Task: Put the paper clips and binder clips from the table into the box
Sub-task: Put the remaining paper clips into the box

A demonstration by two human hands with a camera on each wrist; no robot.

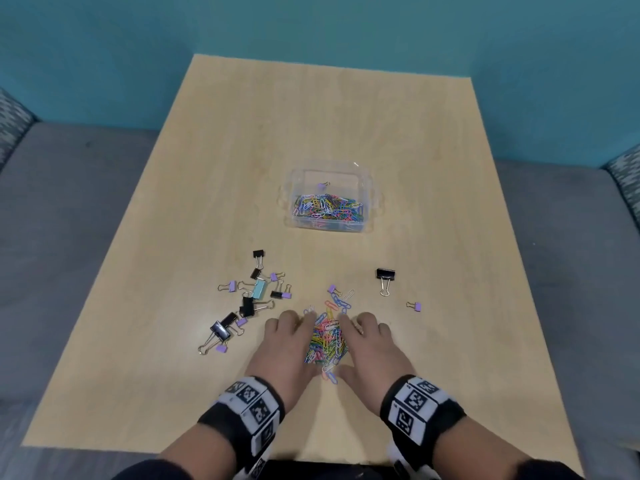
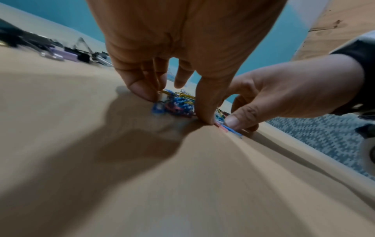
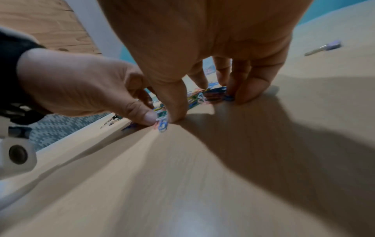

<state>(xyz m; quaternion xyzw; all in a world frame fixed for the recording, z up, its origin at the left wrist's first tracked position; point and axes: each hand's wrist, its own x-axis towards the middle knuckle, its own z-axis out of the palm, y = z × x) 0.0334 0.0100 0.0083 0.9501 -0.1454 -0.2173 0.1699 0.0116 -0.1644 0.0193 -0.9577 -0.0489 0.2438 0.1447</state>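
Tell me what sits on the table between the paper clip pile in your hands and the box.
Only a few stray paper clips and one small purple binder clip lie on the table between the pile and the box; nothing tall.

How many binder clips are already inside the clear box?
1: a small purple binder clip at the far side of the clear plastic box; more may hide under the coloured paper clips.

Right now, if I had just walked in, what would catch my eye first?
Most likely the bright heap of paper clips near the front of the table, hemmed in by the left hand and right hand. Behind it stands a clear box already holding more clips, and black and purple binder clips lie scattered to the left.
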